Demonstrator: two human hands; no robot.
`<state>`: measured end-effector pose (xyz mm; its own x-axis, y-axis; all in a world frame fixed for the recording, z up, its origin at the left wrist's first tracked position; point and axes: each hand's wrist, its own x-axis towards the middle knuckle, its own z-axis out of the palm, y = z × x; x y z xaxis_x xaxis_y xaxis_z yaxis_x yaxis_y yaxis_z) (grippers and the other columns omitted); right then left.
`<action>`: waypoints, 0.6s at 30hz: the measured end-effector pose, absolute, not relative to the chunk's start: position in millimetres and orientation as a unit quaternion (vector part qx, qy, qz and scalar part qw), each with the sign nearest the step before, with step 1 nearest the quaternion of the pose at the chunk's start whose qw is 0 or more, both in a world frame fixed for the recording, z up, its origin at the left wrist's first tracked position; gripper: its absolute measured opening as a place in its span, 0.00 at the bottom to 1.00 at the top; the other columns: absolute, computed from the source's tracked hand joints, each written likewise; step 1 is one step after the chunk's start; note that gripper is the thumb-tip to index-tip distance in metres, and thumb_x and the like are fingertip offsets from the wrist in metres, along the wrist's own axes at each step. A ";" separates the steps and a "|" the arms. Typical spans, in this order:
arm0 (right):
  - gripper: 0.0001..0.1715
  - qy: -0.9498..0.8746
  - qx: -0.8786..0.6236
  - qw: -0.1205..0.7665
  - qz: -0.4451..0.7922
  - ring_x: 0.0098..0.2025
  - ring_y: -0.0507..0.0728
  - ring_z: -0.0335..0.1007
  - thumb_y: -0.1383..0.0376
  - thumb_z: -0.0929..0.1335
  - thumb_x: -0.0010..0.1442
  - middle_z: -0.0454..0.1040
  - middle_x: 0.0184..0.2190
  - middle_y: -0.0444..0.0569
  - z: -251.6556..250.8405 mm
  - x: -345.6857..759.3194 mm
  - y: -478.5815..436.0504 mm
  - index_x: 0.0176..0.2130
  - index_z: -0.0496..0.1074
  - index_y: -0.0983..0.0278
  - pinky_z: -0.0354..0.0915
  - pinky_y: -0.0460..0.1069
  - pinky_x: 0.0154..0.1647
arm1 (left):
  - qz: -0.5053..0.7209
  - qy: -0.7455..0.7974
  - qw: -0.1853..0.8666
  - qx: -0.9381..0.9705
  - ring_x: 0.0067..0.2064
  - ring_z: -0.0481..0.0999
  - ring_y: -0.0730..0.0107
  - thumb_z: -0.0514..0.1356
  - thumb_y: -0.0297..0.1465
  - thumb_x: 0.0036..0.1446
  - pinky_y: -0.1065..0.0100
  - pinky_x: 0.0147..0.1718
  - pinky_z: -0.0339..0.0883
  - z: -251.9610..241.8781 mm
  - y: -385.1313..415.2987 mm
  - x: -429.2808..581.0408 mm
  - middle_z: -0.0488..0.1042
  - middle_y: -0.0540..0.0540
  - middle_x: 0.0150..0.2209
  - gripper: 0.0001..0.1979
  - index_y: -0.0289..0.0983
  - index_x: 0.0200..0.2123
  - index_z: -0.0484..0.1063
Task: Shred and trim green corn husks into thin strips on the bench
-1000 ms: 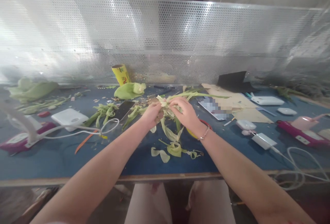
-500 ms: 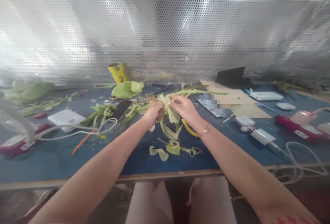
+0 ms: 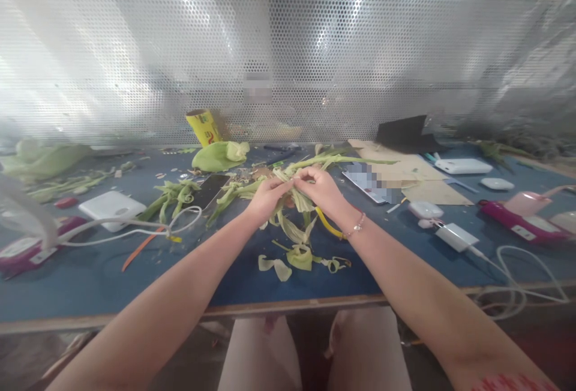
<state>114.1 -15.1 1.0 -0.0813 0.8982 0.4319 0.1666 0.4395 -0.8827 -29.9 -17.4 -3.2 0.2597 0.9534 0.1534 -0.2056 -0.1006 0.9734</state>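
Near the middle of the blue table, my left hand [image 3: 269, 199] and my right hand [image 3: 318, 190] meet fingertip to fingertip over a bundle of pale green leaves [image 3: 303, 200]. Both are closed on it, thumbs and index fingers pinched together. Long green stalks [image 3: 346, 159] reach out behind my right hand. Below the hands lie loose pale strips [image 3: 294, 232] and a small curled leaf piece [image 3: 299, 257]. Exactly which strip each fingertip pinches is too small to make out.
Left of my hands are a dark phone [image 3: 215, 192], a green clump [image 3: 177, 196], a white box [image 3: 112, 209] and a yellow can [image 3: 204, 127]. On the right lie another phone [image 3: 366, 184], brown card [image 3: 438, 192], a white charger [image 3: 456, 237] and cables. A perforated metal screen [image 3: 288, 49] stands behind.
My hands have drawn together, and my left fingertips now touch my right ones over the leaves. The view has shifted slightly.
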 end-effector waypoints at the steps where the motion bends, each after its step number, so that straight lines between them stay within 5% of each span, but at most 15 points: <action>1: 0.08 -0.650 -0.417 0.544 0.326 0.32 0.53 0.66 0.61 0.69 0.48 0.71 0.27 0.44 2.4 114.3 -15.9 0.26 0.69 0.63 0.61 0.50 0.39 | 0.507 0.341 0.586 0.532 0.20 0.66 0.75 0.66 0.36 0.41 0.71 0.21 0.62 -1.5 -19.2 -28.8 0.65 0.50 0.17 0.13 0.32 0.21 0.70; 6: 0.10 -0.656 -0.411 0.548 0.316 0.28 0.51 0.65 0.59 0.68 0.49 0.69 0.24 0.43 6.6 115.3 -18.7 0.25 0.66 0.63 0.61 0.48 0.33 | 0.510 0.313 0.640 0.482 0.20 0.62 0.81 0.69 0.32 0.38 0.76 0.16 0.53 3.4 -20.4 -28.2 0.65 0.51 0.21 0.14 0.31 0.26 0.70; 11: 0.11 -0.662 -0.399 0.556 0.306 0.27 0.50 0.63 0.59 0.68 0.50 0.67 0.24 0.42 5.5 116.7 -17.4 0.27 0.64 0.63 0.61 0.47 0.31 | 0.500 0.336 0.605 0.521 0.17 0.52 0.86 0.69 0.36 0.41 0.78 0.14 0.43 -0.5 -14.9 -32.8 0.53 0.58 0.16 0.16 0.33 0.28 0.69; 18: 0.12 -0.653 -0.380 0.589 0.287 0.28 0.50 0.64 0.61 0.68 0.50 0.66 0.25 0.40 0.7 116.3 -12.8 0.34 0.62 0.62 0.61 0.47 0.30 | 0.482 0.362 0.545 0.583 0.16 0.48 0.86 0.65 0.41 0.44 0.77 0.16 0.41 4.6 -22.8 -29.7 0.49 0.59 0.15 0.17 0.33 0.25 0.67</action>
